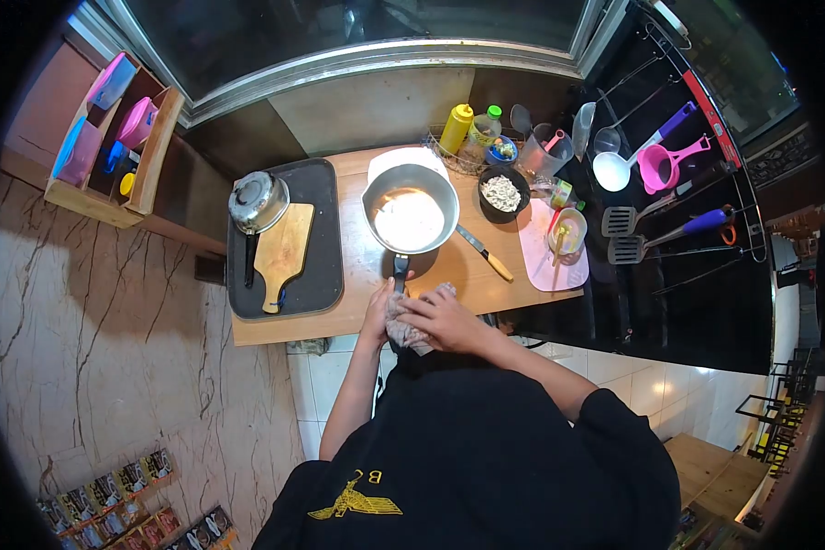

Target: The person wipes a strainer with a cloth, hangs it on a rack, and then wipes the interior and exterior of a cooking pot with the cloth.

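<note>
Although glare whitens the inside of the pot [412, 178], leaving its contents hard to make out, it plainly stands on the table [357, 275] between the black tray [324, 247] and the dark bowl [504, 216]. The left hand [376, 313] curls around its handle [401, 266], while the right hand [442, 321] bunches a crumpled cloth [405, 335] against it — some fingertips are hidden there. Behind the pot, a white object [407, 157] is mostly covered — too little shows to name it.
</note>
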